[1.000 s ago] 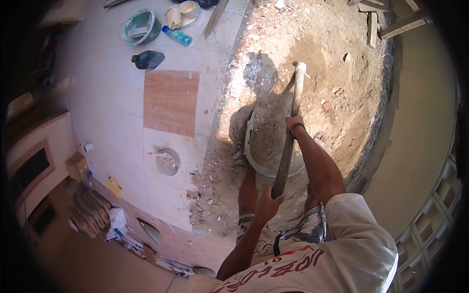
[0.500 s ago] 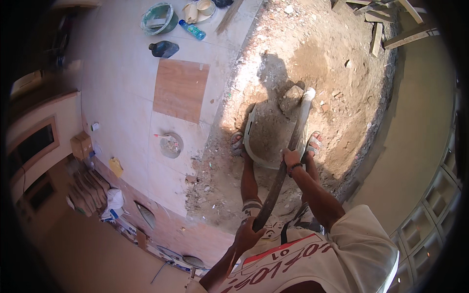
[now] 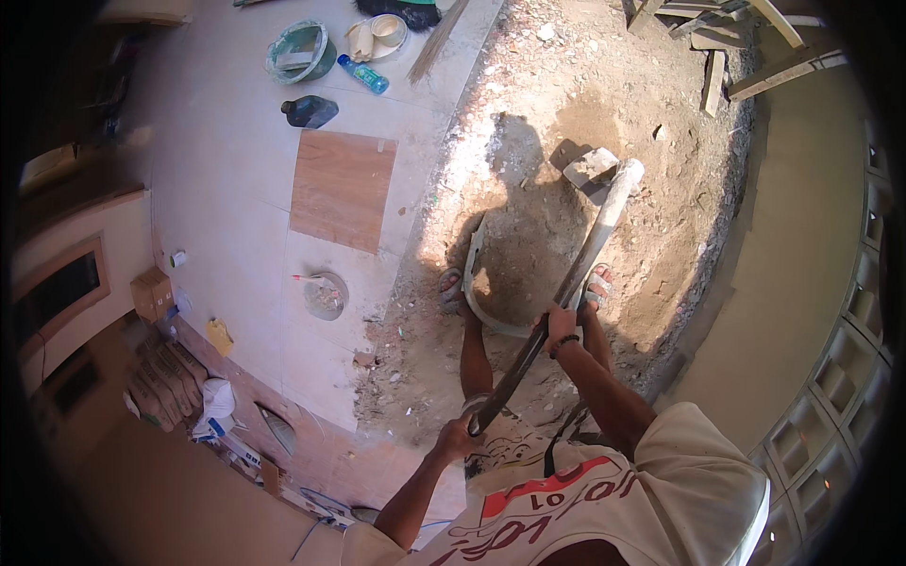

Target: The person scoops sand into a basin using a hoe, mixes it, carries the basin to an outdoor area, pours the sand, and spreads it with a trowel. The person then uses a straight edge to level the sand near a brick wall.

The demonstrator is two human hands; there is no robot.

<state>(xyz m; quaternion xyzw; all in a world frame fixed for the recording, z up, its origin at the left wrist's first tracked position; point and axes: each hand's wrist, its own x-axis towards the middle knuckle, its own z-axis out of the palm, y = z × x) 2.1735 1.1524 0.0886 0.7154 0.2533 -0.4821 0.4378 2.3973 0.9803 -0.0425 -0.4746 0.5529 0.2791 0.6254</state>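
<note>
A: What do the hands hold?

B: Both hold one long handle. The right hand is closed around its middle. The left hand is closed around its lower end, close to the body.

A: Where does the handle go?

B: From the left hand it goes up and away past the right hand, and its pale top end is beside a grey stone. If it has a blade, I cannot tell.

A: What is under the hands?

B: A round basin stands on the dirt, just beyond the right hand, in the person's shadow. Two feet in sandals are at its sides.

A: Any packages?

B: Yes. Far left of the left hand, stacked brown sacks lie by the wall, with a small brown carton above them and a white bag next to them. A yellow thing lies near.

A: And further away?

B: On the pale floor beyond the hands lies a brown tile. Behind it are a dark jug, a blue bottle and a green bucket. Their labels are too small to tell.
</note>
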